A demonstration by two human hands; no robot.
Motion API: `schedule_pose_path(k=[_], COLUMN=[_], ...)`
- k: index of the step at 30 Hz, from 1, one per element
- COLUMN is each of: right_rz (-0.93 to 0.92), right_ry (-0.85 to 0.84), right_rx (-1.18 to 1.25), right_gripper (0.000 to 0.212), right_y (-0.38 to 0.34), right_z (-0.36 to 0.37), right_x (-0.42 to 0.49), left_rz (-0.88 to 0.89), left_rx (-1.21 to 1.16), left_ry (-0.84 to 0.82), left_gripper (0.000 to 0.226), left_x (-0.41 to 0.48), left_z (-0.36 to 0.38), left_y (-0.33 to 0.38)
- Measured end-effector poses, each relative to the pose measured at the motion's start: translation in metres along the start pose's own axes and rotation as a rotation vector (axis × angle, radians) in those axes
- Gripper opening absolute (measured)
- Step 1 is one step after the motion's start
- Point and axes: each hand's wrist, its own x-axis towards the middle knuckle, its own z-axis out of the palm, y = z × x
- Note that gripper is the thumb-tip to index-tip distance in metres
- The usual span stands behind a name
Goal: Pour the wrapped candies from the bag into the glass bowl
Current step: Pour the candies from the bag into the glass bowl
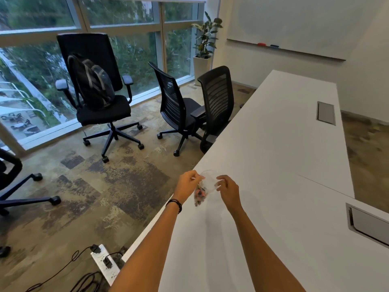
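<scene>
Near the left edge of the white table (273, 144), both hands are raised above the surface with the task items between them. Left hand (188, 185): fingertips pinched together on the upper edge of a clear plastic bag (201, 191). Right hand (228, 189): fingers curled and slightly apart, tips at the right side of the bag and the bowl rim; whether they actually clamp either item cannot be told, because the area is blurred. A dark band (174, 204) encircles the left wrist.

Bag: transparent, hanging downward from the left-hand pinch, lower end close above the table. Contents: wrapped candies (199, 196) gathered in the lower part, showing reddish and dark colours; individual pieces cannot be counted.

Glass bowl (208, 177): clear, round rim visible, positioned just behind the bag between the two hands, close to the left table edge. No contents can be made out in it.

Table surface: two recessed grey cable hatches (326, 112) along the right side. Beyond the left edge stand black office chairs (181, 106) on patterned carpet; one chair carries a dark backpack (92, 83). A white power strip (104, 264) with plugged cables lies on the floor below the near left edge.
</scene>
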Motion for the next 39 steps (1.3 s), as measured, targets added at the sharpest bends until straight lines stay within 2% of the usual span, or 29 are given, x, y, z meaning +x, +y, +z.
schedule_pose_path(k=[3, 5, 8, 12, 19, 26, 32, 39], right_rz=[0.125, 0.284, 0.518, 0.610, 0.750, 0.737, 0.695, 0.593], right_ry=[-0.030, -0.078, -0.213, -0.334, -0.350, -0.249, -0.145, -0.144], right_rx=[0.057, 0.111, 0.359, 0.676, 0.697, 0.834, 0.664, 0.413], right_gripper=[0.029, 0.034, 0.049, 0.051, 0.037, 0.037, 0.029, 0.025], right_y=[0.010, 0.019, 0.029, 0.050, 0.071, 0.073, 0.079, 0.073], right_z=[-0.005, -0.008, -0.012, -0.013, -0.010, -0.003, 0.000, -0.001], right_x=[0.007, 0.009, 0.005, 0.004, 0.014, 0.029, 0.053, 0.074], left_rz=[-0.010, -0.033, -0.090, -0.149, -0.310, -0.428, -0.544, -0.578], left_rx=[-0.085, -0.130, -0.209, -0.248, -0.375, -0.439, -0.454, -0.449], left_ry=[0.000, -0.017, -0.078, -0.153, -0.179, -0.124, -0.194, -0.197], left_gripper=[0.030, 0.033, 0.035, 0.031, 0.031, 0.028, 0.049, 0.040], left_x=[0.004, 0.008, 0.013, 0.022, 0.034, 0.048, 0.056, 0.066], left_z=[0.014, 0.021, 0.030, 0.039, 0.050, 0.061, 0.077, 0.095], left_y=[-0.002, -0.001, 0.002, 0.001, -0.018, -0.034, -0.045, -0.051])
